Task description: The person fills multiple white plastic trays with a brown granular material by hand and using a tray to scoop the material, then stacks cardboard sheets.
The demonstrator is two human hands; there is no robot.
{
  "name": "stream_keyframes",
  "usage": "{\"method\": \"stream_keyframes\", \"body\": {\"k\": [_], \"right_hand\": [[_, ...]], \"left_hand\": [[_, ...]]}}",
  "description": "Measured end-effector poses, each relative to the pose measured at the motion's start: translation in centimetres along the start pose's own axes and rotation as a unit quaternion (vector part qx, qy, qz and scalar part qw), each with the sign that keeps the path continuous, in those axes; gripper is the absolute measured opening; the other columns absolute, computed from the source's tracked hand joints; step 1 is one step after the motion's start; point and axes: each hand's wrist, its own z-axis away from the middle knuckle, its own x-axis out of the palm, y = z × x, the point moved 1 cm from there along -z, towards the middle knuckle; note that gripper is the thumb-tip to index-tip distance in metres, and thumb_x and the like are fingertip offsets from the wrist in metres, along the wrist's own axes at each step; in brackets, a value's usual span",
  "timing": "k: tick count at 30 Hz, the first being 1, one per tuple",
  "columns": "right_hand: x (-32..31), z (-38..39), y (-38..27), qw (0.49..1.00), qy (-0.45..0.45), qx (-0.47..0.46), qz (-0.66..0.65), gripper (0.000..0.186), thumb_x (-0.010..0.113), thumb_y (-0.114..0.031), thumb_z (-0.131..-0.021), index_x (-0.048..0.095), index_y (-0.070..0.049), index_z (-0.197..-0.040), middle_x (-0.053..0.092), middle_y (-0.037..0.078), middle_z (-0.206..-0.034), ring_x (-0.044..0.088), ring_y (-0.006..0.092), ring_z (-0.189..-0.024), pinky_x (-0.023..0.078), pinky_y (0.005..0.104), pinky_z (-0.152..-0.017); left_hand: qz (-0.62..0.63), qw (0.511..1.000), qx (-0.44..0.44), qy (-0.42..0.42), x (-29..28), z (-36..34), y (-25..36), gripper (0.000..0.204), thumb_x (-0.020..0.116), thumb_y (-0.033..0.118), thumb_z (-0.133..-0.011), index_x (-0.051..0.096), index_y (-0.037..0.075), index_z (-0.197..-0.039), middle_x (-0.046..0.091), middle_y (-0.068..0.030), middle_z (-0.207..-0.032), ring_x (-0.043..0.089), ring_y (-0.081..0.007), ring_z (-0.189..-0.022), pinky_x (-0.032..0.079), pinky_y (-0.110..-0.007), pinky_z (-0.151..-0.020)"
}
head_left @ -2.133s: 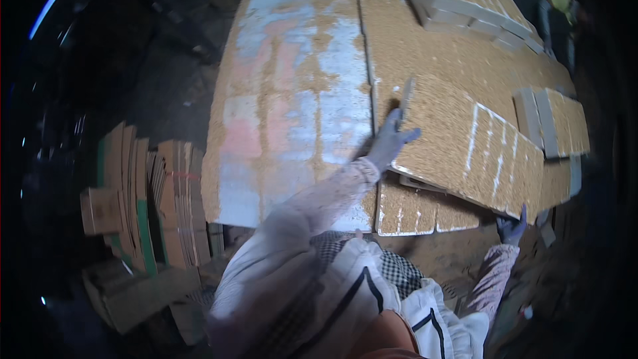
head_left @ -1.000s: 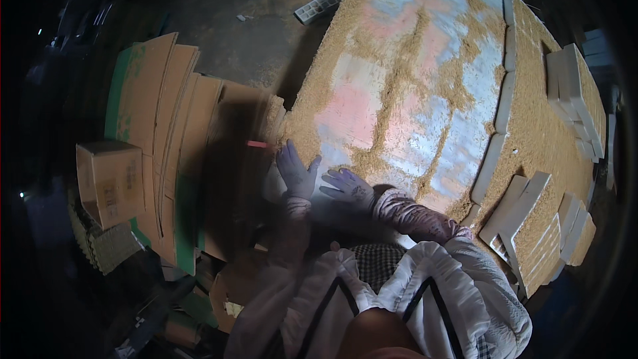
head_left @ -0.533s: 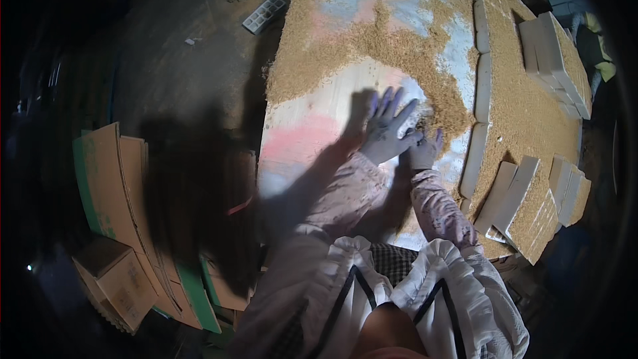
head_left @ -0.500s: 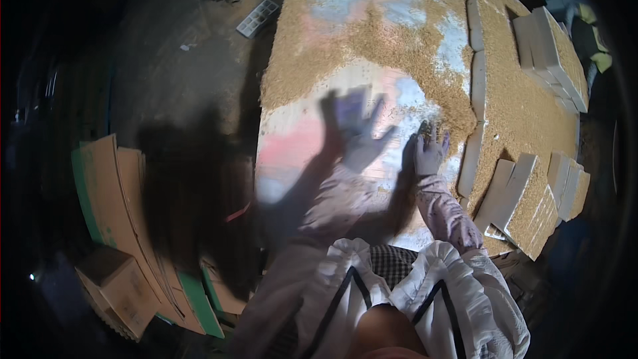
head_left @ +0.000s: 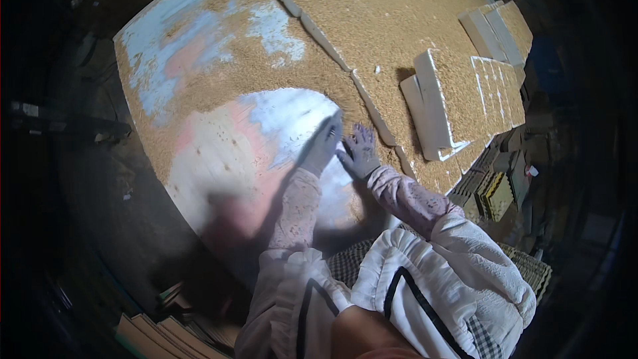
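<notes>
Golden-brown granules (head_left: 306, 72) arc lengthwise left-to-right beyond the fingers (head_left: 359, 135), pale block edges (head_left: 373, 109) right, pink-blue bench (head_left: 212, 149) left. The grey-gloved right hand (head_left: 361, 154) spreads, released; the blurred left hand (head_left: 321, 148), I cannot tell.

The tabletop (head_left: 292, 113) is brightly lit amid dark surroundings, a soft shadow (head_left: 229, 216) darkening its near left side; the left hand (head_left: 323, 143) looks slightly blurred, and straight edges bow.
</notes>
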Motion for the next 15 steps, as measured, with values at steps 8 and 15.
{"method": "stream_keyframes", "body": {"k": [8, 15], "right_hand": [[-7.4, 17.3, 3.7, 0.938, -0.199, -0.015, -0.282, 0.042, 0.05, -0.033, -0.093, 0.054, -0.005, -0.125, 0.054, 0.019, -0.126, 0.054, 0.0328, -0.114, 0.044, 0.0407, -0.097], [-6.6, 30.0, 13.8, 0.934, -0.135, -0.021, -0.33, 0.048, 0.049, -0.039, -0.096, 0.051, -0.007, -0.131, 0.054, 0.017, -0.13, 0.051, 0.0325, -0.121, 0.041, 0.0411, -0.102]], "left_hand": [[-0.599, 0.769, -0.126, 0.185, -1.5, 14.5, 1.3, 0.053, 0.035, 0.033, -0.102, 0.031, 0.002, -0.144, 0.035, -0.0194, -0.147, 0.035, -0.0337, -0.134, 0.027, -0.046, -0.111], [-0.564, 0.823, 0.068, -0.002, 17.7, 21.9, 5.0, 0.051, 0.035, 0.03, -0.1, 0.032, 0.006, -0.145, 0.033, -0.0177, -0.148, 0.037, -0.0304, -0.133, 0.026, -0.043, -0.112]]}}
